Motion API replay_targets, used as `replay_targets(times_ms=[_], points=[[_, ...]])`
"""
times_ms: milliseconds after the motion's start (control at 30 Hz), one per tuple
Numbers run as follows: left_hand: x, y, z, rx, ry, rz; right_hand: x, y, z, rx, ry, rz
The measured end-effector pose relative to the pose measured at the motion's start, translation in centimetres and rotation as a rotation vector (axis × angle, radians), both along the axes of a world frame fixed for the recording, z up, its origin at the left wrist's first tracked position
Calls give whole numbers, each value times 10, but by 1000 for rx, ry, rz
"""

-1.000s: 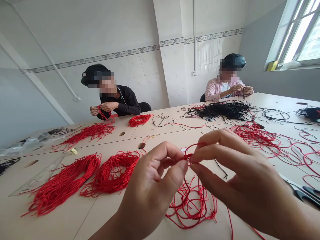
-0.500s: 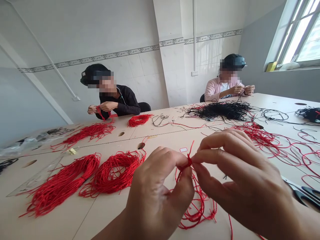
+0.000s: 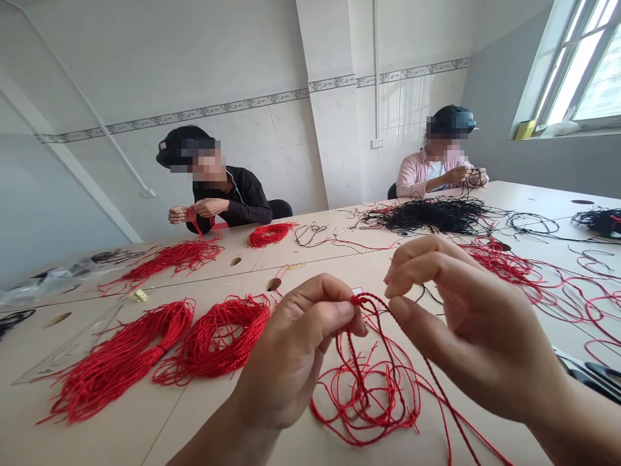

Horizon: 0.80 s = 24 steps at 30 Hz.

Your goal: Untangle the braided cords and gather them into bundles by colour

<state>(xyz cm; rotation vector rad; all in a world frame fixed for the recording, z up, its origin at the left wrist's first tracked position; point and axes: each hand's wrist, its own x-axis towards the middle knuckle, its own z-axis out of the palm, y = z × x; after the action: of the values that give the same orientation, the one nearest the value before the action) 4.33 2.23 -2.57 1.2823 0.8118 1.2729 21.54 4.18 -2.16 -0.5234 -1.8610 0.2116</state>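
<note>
My left hand (image 3: 291, 349) pinches a small knot in a thin red cord (image 3: 359, 300) between thumb and fingertips. The cord falls from that knot into a loose red tangle (image 3: 363, 408) on the pale table (image 3: 111, 433) below. My right hand (image 3: 466, 323) hangs just to the right of the knot, its thumb and fingers apart and holding nothing. Two thick bundles of red cord (image 3: 121, 362) (image 3: 223, 336) lie to the left of my left hand.
Scissors (image 3: 589, 375) lie at the right edge, partly out of view. Spread red cords (image 3: 504, 265) and a black cord heap (image 3: 427, 215) cover the far right. Two co-workers (image 3: 228, 194) (image 3: 436, 168) sit across the table, each handling cord. The table has round holes.
My right hand has released the knot and moved up and to the right, with its fingers parted. More red cord now hangs from my left hand.
</note>
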Motion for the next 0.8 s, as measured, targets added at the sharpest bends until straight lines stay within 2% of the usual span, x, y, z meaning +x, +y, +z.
replay_targets(times_ms=[133, 233, 300, 433, 500, 667, 733, 800], points=[[2, -8, -5, 310, 344, 229, 1, -4, -1, 243, -156, -185], [4, -15, -7, 463, 516, 329, 1, -5, -4, 296, -211, -203], [3, -14, -7, 413, 486, 293, 1, -5, -4, 237, -165, -150], [-4, -5, -5, 186, 230, 152, 2, -5, -2, -9, 20, -1], [-6, -3, -4, 152, 178, 140, 2, -4, -2, -44, 35, 16], [-3, -13, -4, 232, 380, 226, 1, -3, -5, 118, -110, -7], [-2, -16, -3, 246, 431, 246, 2, -4, -6, 52, -65, 71], [-3, -17, -3, 241, 434, 250, 5, -5, -6, -82, 22, 173]])
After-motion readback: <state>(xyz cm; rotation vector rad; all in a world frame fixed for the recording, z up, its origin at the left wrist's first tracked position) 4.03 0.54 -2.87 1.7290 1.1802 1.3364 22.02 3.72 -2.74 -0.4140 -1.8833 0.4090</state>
